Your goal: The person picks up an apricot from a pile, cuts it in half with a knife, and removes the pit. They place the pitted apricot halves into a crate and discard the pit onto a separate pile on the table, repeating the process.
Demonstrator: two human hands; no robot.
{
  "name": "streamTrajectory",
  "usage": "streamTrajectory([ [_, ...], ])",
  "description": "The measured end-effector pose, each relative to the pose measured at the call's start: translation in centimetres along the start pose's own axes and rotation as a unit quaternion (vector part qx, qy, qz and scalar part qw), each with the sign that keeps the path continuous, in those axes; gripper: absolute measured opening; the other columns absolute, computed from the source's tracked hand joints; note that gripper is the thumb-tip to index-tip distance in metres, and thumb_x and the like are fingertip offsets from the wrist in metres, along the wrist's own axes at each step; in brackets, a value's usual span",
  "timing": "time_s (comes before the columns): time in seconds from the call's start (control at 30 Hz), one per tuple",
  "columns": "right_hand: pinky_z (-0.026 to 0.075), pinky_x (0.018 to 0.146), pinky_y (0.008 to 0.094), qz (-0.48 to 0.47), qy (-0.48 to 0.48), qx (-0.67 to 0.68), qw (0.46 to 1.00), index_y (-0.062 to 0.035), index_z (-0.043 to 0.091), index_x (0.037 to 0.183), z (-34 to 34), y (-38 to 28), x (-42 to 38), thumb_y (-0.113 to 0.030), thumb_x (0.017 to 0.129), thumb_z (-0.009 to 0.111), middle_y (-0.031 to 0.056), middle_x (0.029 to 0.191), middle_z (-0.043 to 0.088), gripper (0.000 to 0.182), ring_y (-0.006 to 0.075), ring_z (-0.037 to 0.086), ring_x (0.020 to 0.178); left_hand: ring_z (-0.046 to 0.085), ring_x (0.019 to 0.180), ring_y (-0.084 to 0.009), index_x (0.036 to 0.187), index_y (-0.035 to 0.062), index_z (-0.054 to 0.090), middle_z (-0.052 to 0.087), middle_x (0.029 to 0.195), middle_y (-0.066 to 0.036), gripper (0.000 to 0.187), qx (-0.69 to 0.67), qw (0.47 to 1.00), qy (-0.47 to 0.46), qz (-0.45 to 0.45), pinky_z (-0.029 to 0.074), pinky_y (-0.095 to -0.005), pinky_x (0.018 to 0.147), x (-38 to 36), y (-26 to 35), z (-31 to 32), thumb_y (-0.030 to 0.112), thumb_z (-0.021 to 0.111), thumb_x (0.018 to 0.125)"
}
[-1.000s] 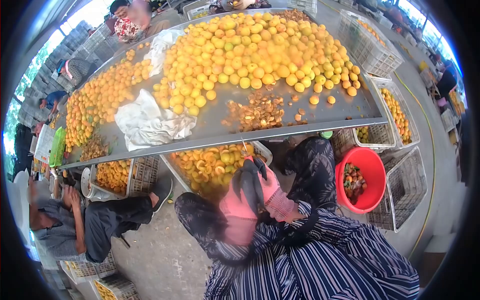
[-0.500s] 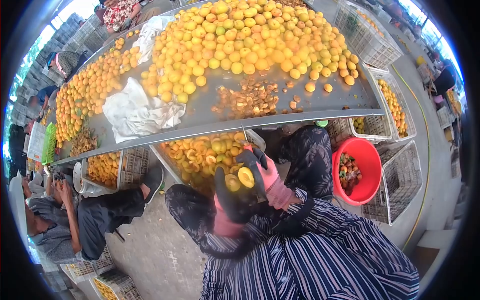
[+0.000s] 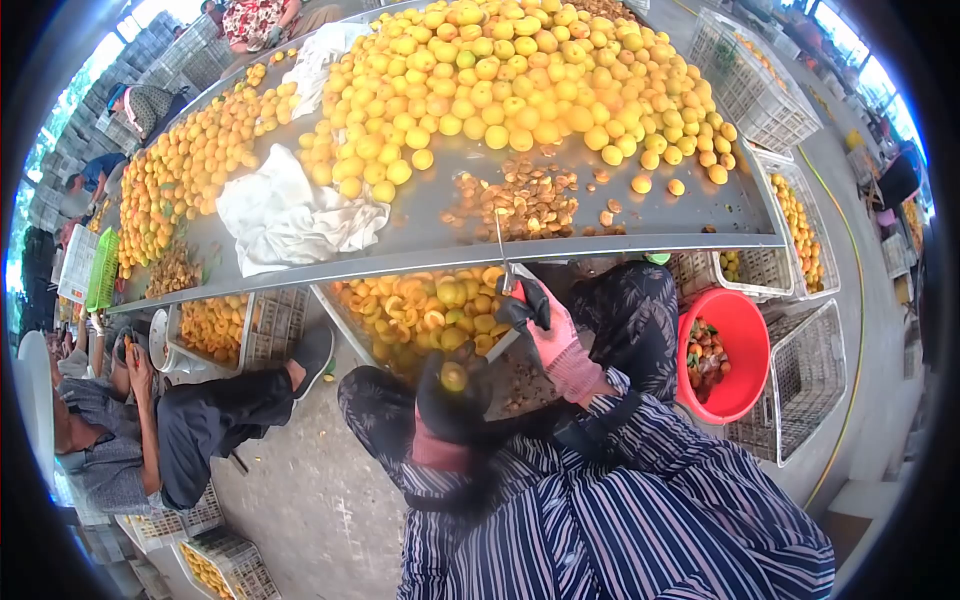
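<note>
My right hand [image 3: 548, 335], in a pink and black glove, is closed around the red handle of a knife [image 3: 502, 243]. Its blade points up in front of the metal table's edge. My left hand [image 3: 440, 405], in a similar glove and smeared by motion, is over my lap near the crate. A yellow apricot half [image 3: 453, 376] shows among its dark fingers, though their exact grip is blurred. Halved apricots [image 3: 420, 310] fill a crate [image 3: 342, 328] below the table edge, just beyond my left hand.
Whole apricots [image 3: 520, 85] are heaped on the metal table [image 3: 430, 220], with apricot pits [image 3: 530, 200] and white cloth [image 3: 290, 215] nearer me. A red bucket [image 3: 755, 345] holding scraps stands right, beside a plastic crate [image 3: 810, 370]. Another person [image 3: 110, 430] sits at left.
My right hand has moved away from the left, and the knife has risen. My left hand has shifted slightly down; of the two cut apricot faces seen before, one yellow piece now shows there.
</note>
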State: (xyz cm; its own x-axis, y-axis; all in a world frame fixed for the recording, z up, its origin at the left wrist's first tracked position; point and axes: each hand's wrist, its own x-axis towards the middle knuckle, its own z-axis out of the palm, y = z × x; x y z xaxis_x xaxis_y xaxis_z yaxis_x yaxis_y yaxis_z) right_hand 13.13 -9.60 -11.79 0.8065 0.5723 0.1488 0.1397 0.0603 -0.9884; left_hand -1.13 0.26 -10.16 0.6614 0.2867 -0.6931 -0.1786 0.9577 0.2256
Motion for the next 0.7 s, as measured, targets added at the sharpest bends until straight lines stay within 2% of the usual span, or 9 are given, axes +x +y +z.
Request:
streamTrajectory([
  [0.1, 0.042, 0.095, 0.0349, 0.155, -0.059, 0.356, 0.919, 0.0012, 0.046, 0.120, -0.4, -3.3, -0.3, -0.010, 0.084, 0.058, 0.0143, 0.116, 0.053, 0.039, 0.0248, 0.053, 0.106, 0.053, 0.053, -0.0128, 0.108, 0.0084, 0.057, 0.064, 0.087, -0.006, 0.045, 0.149, 0.983, -0.019, 0.103, 0.048, -0.0322, 0.060, -0.9, -0.6, 1.3, 0.047, 0.040, 0.090],
  [0.2, 0.045, 0.092, 0.0367, 0.160, -0.129, 0.347, 0.915, 0.0013, 0.047, 0.118, -1.0, -7.3, -0.8, -0.018, 0.088, 0.055, 0.0161, 0.118, 0.052, 0.037, 0.0254, 0.053, 0.107, 0.052, 0.053, -0.0131, 0.108, 0.0098, 0.057, 0.064, 0.087, -0.004, 0.043, 0.067, 0.995, -0.080, 0.001, 0.048, -0.0295, 0.058, -2.2, -0.6, 3.3, 0.045, 0.040, 0.091],
  [0.3, 0.044, 0.094, 0.0402, 0.176, -0.139, 0.391, 0.893, 0.0007, 0.047, 0.119, -0.3, -4.4, -2.5, -0.026, 0.089, 0.054, 0.0189, 0.121, 0.049, 0.041, 0.0289, 0.051, 0.110, 0.053, 0.054, -0.0137, 0.105, 0.0106, 0.057, 0.064, 0.087, -0.004, 0.040, 0.174, 0.974, -0.027, 0.139, 0.048, -0.0275, 0.058, -2.1, -1.6, 3.5, 0.045, 0.040, 0.091],
  [0.37, 0.043, 0.095, 0.0402, 0.247, -0.137, 0.577, 0.767, 0.0005, 0.049, 0.117, 0.3, -2.8, -2.9, -0.025, 0.087, 0.057, 0.0196, 0.122, 0.048, 0.040, 0.0286, 0.050, 0.112, 0.057, 0.064, -0.0150, 0.104, 0.0100, 0.057, 0.064, 0.088, -0.005, 0.040, 0.160, 0.978, -0.083, 0.103, 0.049, -0.0278, 0.059, -2.8, -1.0, 3.5, 0.044, 0.040, 0.091],
  [0.43, 0.044, 0.094, 0.0363, 0.243, -0.136, 0.563, 0.778, 0.0009, 0.048, 0.117, -0.2, -3.3, -3.0, -0.018, 0.084, 0.061, 0.0163, 0.121, 0.050, 0.040, 0.0250, 0.050, 0.113, 0.059, 0.067, -0.0160, 0.105, 0.0078, 0.057, 0.064, 0.088, -0.006, 0.041, 0.195, 0.963, -0.062, 0.175, 0.050, -0.0286, 0.059, -1.8, -0.8, 2.1, 0.043, 0.041, 0.091],
  [0.5, 0.041, 0.098, 0.0374, 0.028, -0.222, 0.136, 0.965, -0.0009, 0.047, 0.119, -1.3, -6.5, -2.4, -0.017, 0.081, 0.061, 0.0143, 0.122, 0.050, 0.044, 0.0249, 0.051, 0.112, 0.060, 0.070, -0.0170, 0.105, 0.0056, 0.057, 0.063, 0.089, -0.007, 0.042, 0.228, 0.941, -0.038, 0.245, 0.050, -0.0295, 0.059, -1.4, -0.3, 1.3, 0.042, 0.041, 0.091],
  [0.57, 0.042, 0.096, 0.0350, 0.063, -0.248, 0.096, 0.962, -0.0025, 0.052, 0.115, -2.2, -8.8, -2.1, -0.013, 0.077, 0.061, 0.0109, 0.118, 0.053, 0.041, 0.0228, 0.054, 0.106, 0.062, 0.077, -0.0200, 0.105, 0.0006, 0.056, 0.063, 0.091, -0.011, 0.043, 0.257, 0.921, -0.009, 0.291, 0.051, -0.0305, 0.063, -1.3, 0.1, 1.1, 0.039, 0.042, 0.091],
  [0.63, 0.043, 0.094, 0.0339, -0.087, -0.327, -0.156, 0.928, -0.0033, 0.058, 0.110, -3.2, -10.9, -1.4, -0.009, 0.076, 0.062, 0.0100, 0.115, 0.056, 0.035, 0.0214, 0.056, 0.103, 0.058, 0.065, -0.0154, 0.113, -0.0108, 0.043, 0.058, 0.086, -0.012, 0.040, 0.233, 0.935, -0.038, 0.266, 0.049, -0.0226, 0.056, -2.9, 0.2, 2.9, 0.006, 0.058, 0.079],
  [0.7, 0.045, 0.091, 0.0315, 0.001, -0.297, -0.066, 0.953, -0.0030, 0.061, 0.106, -2.9, -11.0, -1.9, -0.007, 0.077, 0.061, 0.0084, 0.109, 0.060, 0.029, 0.0193, 0.057, 0.103, 0.056, 0.057, -0.0144, 0.115, -0.0111, 0.041, 0.058, 0.082, -0.012, 0.038, 0.218, 0.944, -0.057, 0.240, 0.047, -0.0229, 0.048, -2.5, 0.5, 2.4, 0.001, 0.054, 0.081],
])
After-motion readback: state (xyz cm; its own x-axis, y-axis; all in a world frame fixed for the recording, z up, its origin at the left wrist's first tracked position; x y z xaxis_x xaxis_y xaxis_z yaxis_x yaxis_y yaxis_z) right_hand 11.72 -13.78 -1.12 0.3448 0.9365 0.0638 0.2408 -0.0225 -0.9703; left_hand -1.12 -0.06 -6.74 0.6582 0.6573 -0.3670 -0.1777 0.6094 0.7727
